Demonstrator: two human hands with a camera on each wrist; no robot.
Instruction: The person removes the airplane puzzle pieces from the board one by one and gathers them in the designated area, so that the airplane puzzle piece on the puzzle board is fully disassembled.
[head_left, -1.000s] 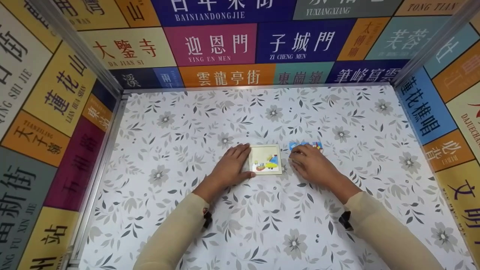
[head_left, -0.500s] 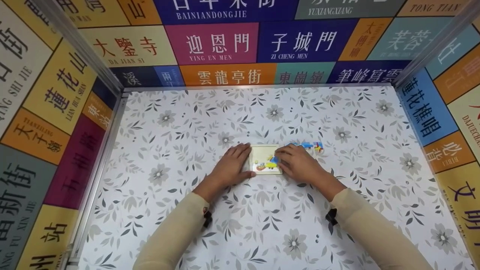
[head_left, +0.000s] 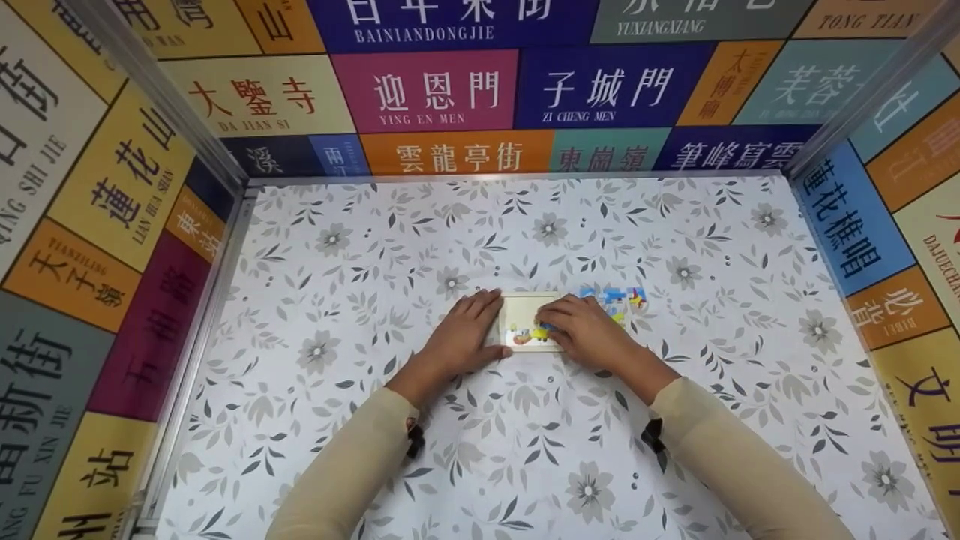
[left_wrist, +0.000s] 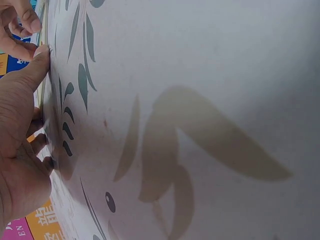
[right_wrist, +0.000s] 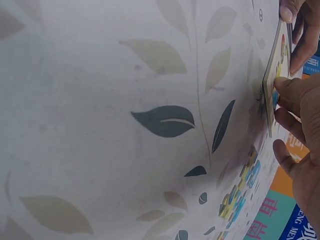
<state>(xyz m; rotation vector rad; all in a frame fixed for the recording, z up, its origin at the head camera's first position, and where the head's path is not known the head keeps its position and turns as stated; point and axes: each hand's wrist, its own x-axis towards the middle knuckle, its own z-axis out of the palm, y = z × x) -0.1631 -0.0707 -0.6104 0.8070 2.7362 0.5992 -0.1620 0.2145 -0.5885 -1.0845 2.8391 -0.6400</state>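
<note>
A small jigsaw tray [head_left: 525,295] with a pale wooden rim lies on the patterned cloth. Colourful fitted pieces [head_left: 520,336] line its lower part, while its upper left shows bare wood. At the left end, my left hand [head_left: 461,330] grips the rim, thumb by the near corner and fingers by the far one. Over the right side is my right hand [head_left: 589,331], its thumb and fingers pinched at a puzzle piece mostly hidden beneath them. In the right wrist view those fingertips sit right at the tray's surface, by a blue patch.
Several loose puzzle pieces [head_left: 636,298], blue, yellow and red, lie just right of the tray, partly behind my right hand. Printed panels [head_left: 442,86] with large characters wall the table [head_left: 390,450] at the back and both sides.
My right hand has moved left from beside the loose pieces to over the tray's right part, uncovering more of those pieces. My left hand has stayed at the tray's left end.
</note>
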